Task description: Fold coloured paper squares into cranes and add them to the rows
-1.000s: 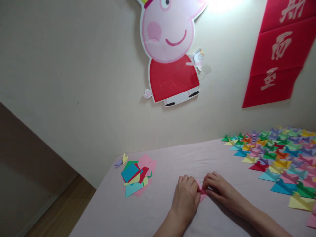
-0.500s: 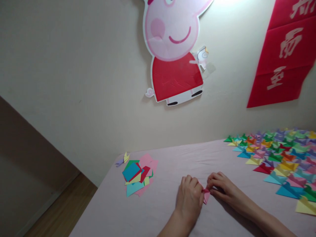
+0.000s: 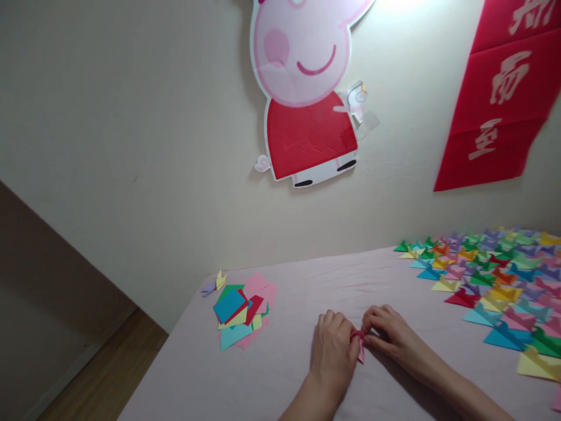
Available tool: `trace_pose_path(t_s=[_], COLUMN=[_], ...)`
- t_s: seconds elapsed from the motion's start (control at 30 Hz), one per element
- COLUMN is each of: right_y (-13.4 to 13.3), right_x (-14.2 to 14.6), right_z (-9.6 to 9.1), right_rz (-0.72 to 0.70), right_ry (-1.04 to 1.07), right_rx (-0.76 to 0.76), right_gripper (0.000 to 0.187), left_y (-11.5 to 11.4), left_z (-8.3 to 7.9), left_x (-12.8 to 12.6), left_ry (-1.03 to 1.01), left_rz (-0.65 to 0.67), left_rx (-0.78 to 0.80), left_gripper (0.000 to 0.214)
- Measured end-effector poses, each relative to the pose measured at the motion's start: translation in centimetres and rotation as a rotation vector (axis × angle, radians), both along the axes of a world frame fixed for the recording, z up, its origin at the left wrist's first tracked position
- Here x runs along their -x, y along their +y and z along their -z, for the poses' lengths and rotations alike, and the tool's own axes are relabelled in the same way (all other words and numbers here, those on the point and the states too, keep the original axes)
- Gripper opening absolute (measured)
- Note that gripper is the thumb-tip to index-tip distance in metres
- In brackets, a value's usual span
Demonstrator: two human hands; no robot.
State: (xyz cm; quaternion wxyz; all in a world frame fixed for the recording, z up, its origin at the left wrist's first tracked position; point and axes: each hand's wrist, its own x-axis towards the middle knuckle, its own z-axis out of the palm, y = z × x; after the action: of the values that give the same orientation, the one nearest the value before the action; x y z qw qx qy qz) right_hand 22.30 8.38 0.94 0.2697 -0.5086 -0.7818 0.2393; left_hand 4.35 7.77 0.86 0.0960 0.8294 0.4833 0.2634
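Pink paper (image 3: 361,353), folded narrow, is held between the two hands, over the pale cloth-covered surface (image 3: 298,374). The left hand (image 3: 335,345) is curled nearly closed, gripping the paper's left side; its fingertips are partly hidden. The right hand (image 3: 390,332) pinches the other side between thumb and bent fingers. Loose coloured sheets (image 3: 235,317) lie overlapping well to the left; folded paper figures (image 3: 506,293) fill the right in rows.
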Motion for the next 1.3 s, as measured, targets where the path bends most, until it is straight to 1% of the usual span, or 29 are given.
trace_pose_path(t_s=[0.1,0.23,0.4,0.57,0.67,0.83,0.9,1.03,1.13,1.23,1.3], right_y=[0.0,0.4,1.1,1.5,1.6,1.5,1.4,1.4,1.4,1.4,1.4], right_x=[0.6,1.3,1.7,2.0,2.0,1.2,1.2,1.8,2.2,2.3,2.3], right_z=[-0.1,-0.3,-0.6,-0.6,-0.6,-0.5,-0.5,-0.4,-0.5,-0.6,-0.7], right_rz=[0.055,0.115,0.143,0.168,0.167,0.104,0.106,0.154,0.165,0.177,0.181], right_ry=[-0.052,-0.113,-0.181,-0.192,-0.18,-0.12,-0.11,-0.15,-0.169,-0.166,-0.162], right_rx=[0.0,0.033,0.102,0.113,0.12,0.141,0.139,0.102,0.095,0.092,0.089], right_gripper=[0.007,0.005,0.006,0.008,0.007,0.007,0.006,0.005,0.006,0.007,0.008], left_y=[0.1,0.4,0.7,0.8,0.8,0.9,0.8,0.8,0.9,0.9,0.9], left_z=[-0.2,-0.3,-0.1,0.0,0.1,-0.1,-0.1,-0.1,-0.1,-0.5,-0.8], left_x=[0.0,0.3,0.7,0.6,0.7,0.7,0.7,0.9,1.1,1.3,1.4], left_ry=[-0.007,-0.077,-0.16,-0.196,-0.201,-0.19,-0.189,-0.203,-0.205,-0.208,-0.207], left_rz=[-0.005,-0.019,-0.041,-0.043,-0.046,-0.047,-0.049,-0.025,-0.011,0.031,0.066], left_rx=[0.022,0.082,0.131,0.149,0.155,0.161,0.167,0.182,0.186,0.196,0.199], left_gripper=[0.013,0.013,0.012,0.014,0.015,0.015,0.015,0.015,0.014,0.015,0.011])
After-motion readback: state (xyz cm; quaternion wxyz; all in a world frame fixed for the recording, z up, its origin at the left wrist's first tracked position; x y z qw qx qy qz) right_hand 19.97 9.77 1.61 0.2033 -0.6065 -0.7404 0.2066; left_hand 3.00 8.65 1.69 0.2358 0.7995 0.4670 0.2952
